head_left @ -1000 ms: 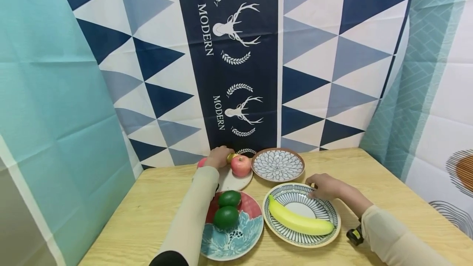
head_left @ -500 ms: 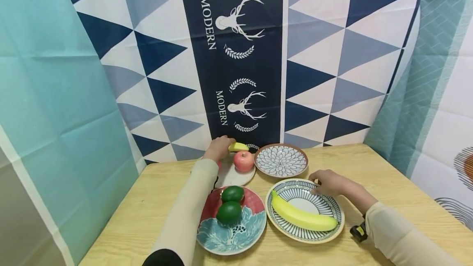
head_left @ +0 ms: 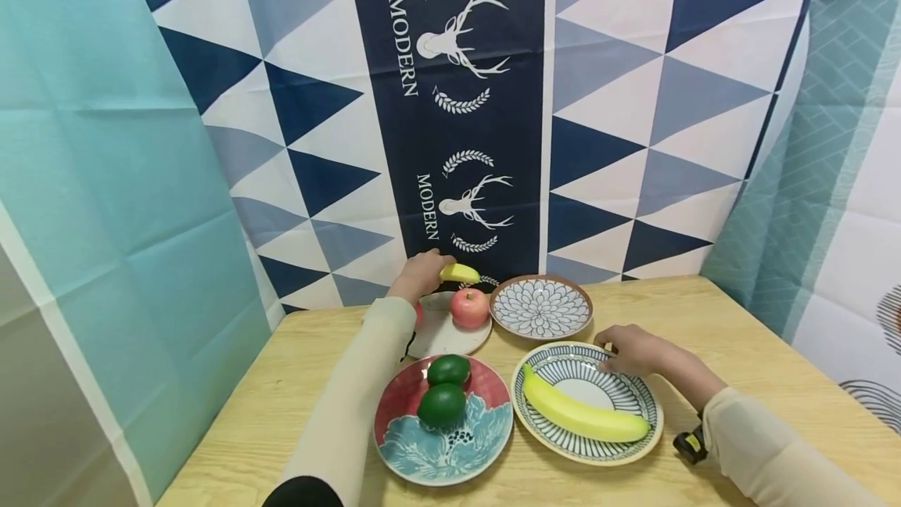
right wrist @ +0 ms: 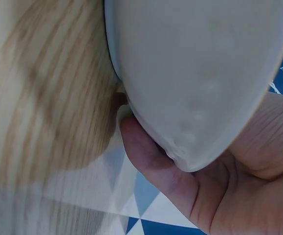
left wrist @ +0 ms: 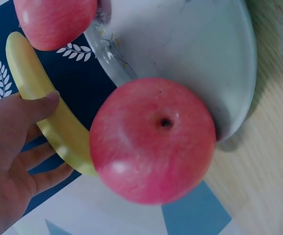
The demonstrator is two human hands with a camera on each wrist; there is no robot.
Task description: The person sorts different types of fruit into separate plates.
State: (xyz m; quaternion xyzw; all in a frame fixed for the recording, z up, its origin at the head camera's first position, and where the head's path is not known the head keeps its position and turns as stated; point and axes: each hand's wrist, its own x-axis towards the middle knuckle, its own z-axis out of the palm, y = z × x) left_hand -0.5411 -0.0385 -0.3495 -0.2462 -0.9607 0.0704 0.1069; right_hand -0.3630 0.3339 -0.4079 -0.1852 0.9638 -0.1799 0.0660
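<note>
Patterned cloth (head_left: 479, 124), creased and printed with triangles and antlers, hangs behind a pale, wood-grained table (head_left: 281, 390) on my feed. Nearest the fabric, the left hand (left wrist: 19, 152) pinches the small banana (left wrist: 68, 131), thumb laid along its smooth yellow skin, the other fingers spaced apart beneath. I see that banana against the dark cloth, at the back of the glossy white plate (head_left: 443, 335). One round, red-streaked apple (head_left: 469, 308) sits on that plate; a second apple (left wrist: 153, 142) is partly hidden from my head view by the left hand.

The right hand (head_left: 629, 352) grips the striped plate (head_left: 598, 391) by its rim, digits on either side; my wrist view is dim and mostly pale underside, so I can't fairly tell where each fingertip ends. Inside this dish curves the long banana (head_left: 584, 417).

Just beside it, the red-and-blue plate (head_left: 486, 425) carries two dark green, egg-shaped fruits (head_left: 441, 405). Farther back stands the brown-rimmed petal plate (head_left: 541, 307).
</note>
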